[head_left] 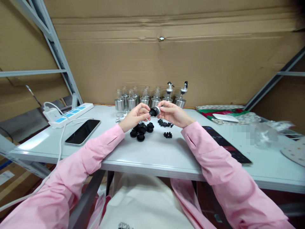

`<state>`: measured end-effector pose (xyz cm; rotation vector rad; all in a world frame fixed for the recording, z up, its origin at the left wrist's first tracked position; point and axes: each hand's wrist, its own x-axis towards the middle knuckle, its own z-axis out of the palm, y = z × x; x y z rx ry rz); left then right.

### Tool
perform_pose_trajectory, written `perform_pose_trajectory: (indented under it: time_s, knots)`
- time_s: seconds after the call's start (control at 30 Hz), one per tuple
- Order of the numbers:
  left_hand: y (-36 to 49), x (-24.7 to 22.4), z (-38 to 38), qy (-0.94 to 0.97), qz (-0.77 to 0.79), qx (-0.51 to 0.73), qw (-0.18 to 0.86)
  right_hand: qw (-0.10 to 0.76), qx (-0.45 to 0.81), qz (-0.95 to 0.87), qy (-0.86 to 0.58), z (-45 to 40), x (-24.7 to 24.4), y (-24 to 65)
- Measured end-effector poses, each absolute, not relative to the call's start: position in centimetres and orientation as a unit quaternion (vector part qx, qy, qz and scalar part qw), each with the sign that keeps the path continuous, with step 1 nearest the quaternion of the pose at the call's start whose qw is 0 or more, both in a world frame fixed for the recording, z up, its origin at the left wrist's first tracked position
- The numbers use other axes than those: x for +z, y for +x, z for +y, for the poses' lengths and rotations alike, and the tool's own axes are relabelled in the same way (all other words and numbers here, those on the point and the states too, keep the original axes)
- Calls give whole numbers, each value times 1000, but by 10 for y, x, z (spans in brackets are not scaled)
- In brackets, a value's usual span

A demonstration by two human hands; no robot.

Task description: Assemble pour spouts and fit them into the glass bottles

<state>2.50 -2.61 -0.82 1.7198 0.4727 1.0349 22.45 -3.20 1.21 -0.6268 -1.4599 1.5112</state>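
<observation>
Above the table, both hands meet at a pourer top (154,111), a silvery cap with a black ribbed stopper end. My right hand (175,114) grips its silver part between thumb and fingers. The fingertips of my left hand (137,117) are closed at the black end, touching it. Below them lies a heap of black ribbed stoppers (141,137). Small black caps (168,135) sit to the right of the heap. Silvery pourer parts (121,118) lie partly hidden behind my left hand.
Several glass-and-steel bottles (119,104) stand at the back; two carry pourers (184,88). A phone (83,132) and a power strip (71,115) with a white cable are at left. At right are a dark tablet-like device (228,146), clear plastic (265,135) and a patterned cloth (221,109).
</observation>
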Motion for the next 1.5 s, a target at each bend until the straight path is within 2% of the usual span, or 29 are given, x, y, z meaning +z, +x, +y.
perform_pose_trajectory:
  time_s: [0.33,1.03,1.1,1.27,1.4,1.5]
  knots:
    - [24,-7,-28,779,194,375,464,448,608,-602,-258,-33,12,226]
    - [28,-6,-30,755,179,424,467,436,612,-609,-253,-37,13,218]
    - [28,-8,-29,748,190,430,469,444,584,-619,-278,-35,10,216]
    - [30,-12,-25,723,227,469,455,500,408,-660,-384,-30,4,213]
    - [30,-12,-24,713,242,487,443,431,426,-708,-364,-33,6,211]
    - [29,-11,-25,712,251,490,435,430,416,-717,-358,-37,8,209]
